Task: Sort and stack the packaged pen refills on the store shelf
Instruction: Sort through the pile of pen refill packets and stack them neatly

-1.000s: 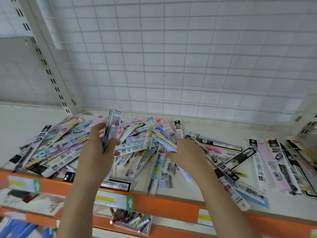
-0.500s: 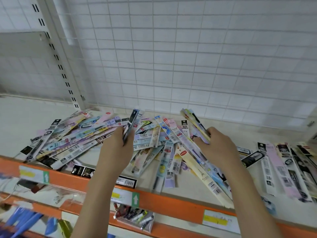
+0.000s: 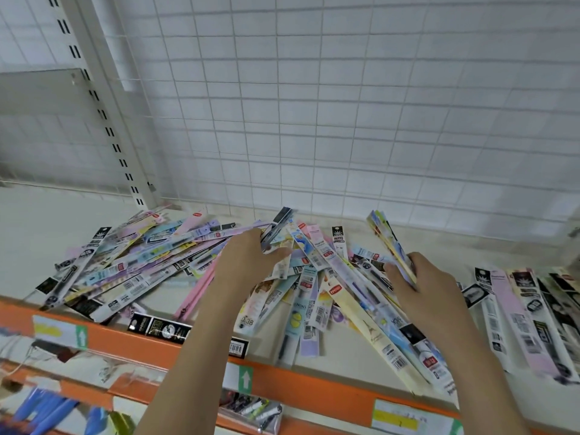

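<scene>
both hands (image 3: pixel 248 265) (image 3: pixel 423 287) curl fingers round refill packs (image 3: pixel 390 243).

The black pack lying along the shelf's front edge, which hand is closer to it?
Left. The left hand hovers just behind the black pack; the right hand is far off to its right.

Lower shelf goods (image 3: pixel 248 409) blurred, cropped

The shelf (image 3: pixel 361 362) is cream with an orange front edge (image 3: pixel 150 346); the refill packets (image 3: pixel 150 262) are pastel pink, blue, lilac and yellow, some black-and-white with barcodes; the price tags (image 3: pixel 59 331) are white, yellow and green with white arrows; the back grid (image 3: pixel 345 105) is white.
</scene>
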A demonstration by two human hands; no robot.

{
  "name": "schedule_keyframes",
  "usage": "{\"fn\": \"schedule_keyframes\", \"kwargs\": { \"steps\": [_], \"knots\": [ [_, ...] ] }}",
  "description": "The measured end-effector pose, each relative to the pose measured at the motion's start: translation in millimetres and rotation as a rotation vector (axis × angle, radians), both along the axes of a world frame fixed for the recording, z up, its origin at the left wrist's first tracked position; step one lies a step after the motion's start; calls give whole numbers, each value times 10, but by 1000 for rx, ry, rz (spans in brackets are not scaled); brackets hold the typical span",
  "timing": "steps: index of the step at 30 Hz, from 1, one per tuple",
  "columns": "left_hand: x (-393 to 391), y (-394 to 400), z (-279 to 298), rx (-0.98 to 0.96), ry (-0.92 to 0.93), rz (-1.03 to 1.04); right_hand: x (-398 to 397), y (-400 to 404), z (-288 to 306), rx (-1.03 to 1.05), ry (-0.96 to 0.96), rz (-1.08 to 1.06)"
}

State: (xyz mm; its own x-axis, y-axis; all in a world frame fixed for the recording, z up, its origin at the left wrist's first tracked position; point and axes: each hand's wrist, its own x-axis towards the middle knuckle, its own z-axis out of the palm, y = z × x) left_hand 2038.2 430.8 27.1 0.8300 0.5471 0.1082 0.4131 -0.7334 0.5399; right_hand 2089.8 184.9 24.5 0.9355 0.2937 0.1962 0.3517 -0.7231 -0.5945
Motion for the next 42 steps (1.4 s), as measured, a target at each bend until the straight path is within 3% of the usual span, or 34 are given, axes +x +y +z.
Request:
{"fn": "schedule_keyframes", "kwargs": {
  "steps": [7,12,21,25,35,42],
  "knots": [
    [400,-28,-54,42,184,-2,24,-10,-25,-2,-10,-14],
    [512,-27,-91,184,351,-40,71,-16,-41,10,-25,-25],
    [354,21,95,102,219,-32,213,130,-69,-219,97,34],
    [190,-13,95,-19,154,-45,245,164,-131,-317,201,98],
    [271,-16,73,-319,79,-49,328,171,-130,-321,225,106],
    [679,-150,30,-175,144,-10,419,61,-80,-218,216,42]
  ]
}}
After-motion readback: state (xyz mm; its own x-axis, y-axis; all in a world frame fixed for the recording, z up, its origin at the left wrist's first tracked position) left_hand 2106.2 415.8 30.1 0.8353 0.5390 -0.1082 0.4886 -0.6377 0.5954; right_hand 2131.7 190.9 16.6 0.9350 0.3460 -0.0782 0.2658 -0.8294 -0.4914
